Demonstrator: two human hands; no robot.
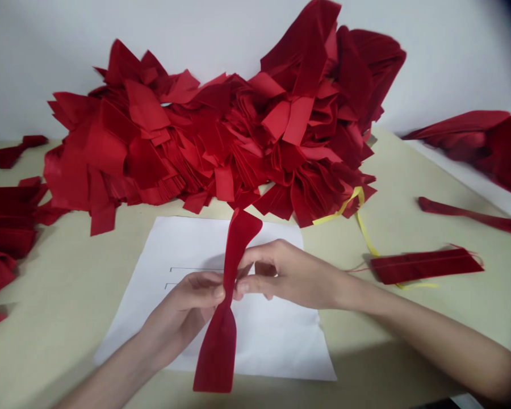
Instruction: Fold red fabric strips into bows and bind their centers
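A red velvety fabric strip (219,355), pinched narrow at its middle and flaring at both ends, stands roughly upright above a white paper sheet (281,346). The thumb and fingers of my left hand (174,312) grip it at the narrow part from the left. From the right, my right hand (292,272) has its thumb and bent fingers closed at the strip's edge, just above the waist. Some of those fingertips are hidden behind the fabric. Thin black ruled lines show on the paper beside my left hand.
A large heap of red fabric pieces (187,147) lies along the back by the wall. More red fabric (4,227) sits at left. To the right are a flat red strip with loose threads (426,267), a yellow ribbon (366,230), a narrow red piece (472,216) and another red pile (489,142).
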